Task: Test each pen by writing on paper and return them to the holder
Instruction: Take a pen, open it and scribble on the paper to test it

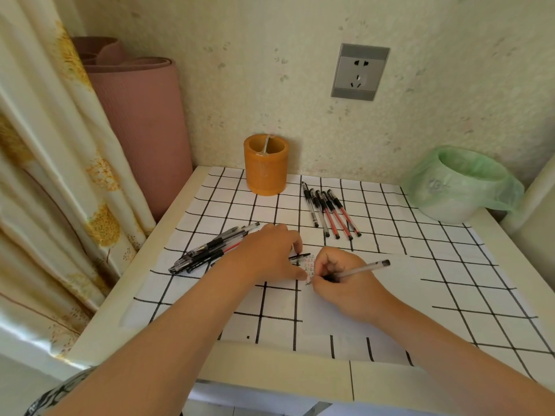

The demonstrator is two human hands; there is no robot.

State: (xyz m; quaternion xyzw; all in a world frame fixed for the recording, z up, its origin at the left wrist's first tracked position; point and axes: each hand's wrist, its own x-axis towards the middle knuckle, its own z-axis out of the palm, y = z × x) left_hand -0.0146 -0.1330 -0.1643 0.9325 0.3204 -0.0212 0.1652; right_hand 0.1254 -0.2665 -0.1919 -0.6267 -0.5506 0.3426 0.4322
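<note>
- The right hand (339, 280) is wrapped round a clear-barrelled pen (365, 269), tip down on the white paper (390, 298), mid-stroke by the look of it.
- The left hand (267, 253) leans on the sheet's left edge, forefinger and thumb pinching what looks like the black cap (300, 257).
- Right at the tip sits a small block of test marks (310, 267), black and red, reading like rows of 正.
- Left of the hands lies a loose heap of pens (210, 250). Beyond the hands there's a neat row of five pens (330, 211), and the orange holder (265, 166) stands at the back with no pens showing above its rim.
- Danger now: the writing hand's heel could drag over wet ink and smear it, or the left hand lifts and the sheet skids on the checked cloth (270, 310).
- Two groups lying on one table also invite mixing tested pens with untested ones.
- The print on the barrels and the holder's faint emblem are too small to read.
</note>
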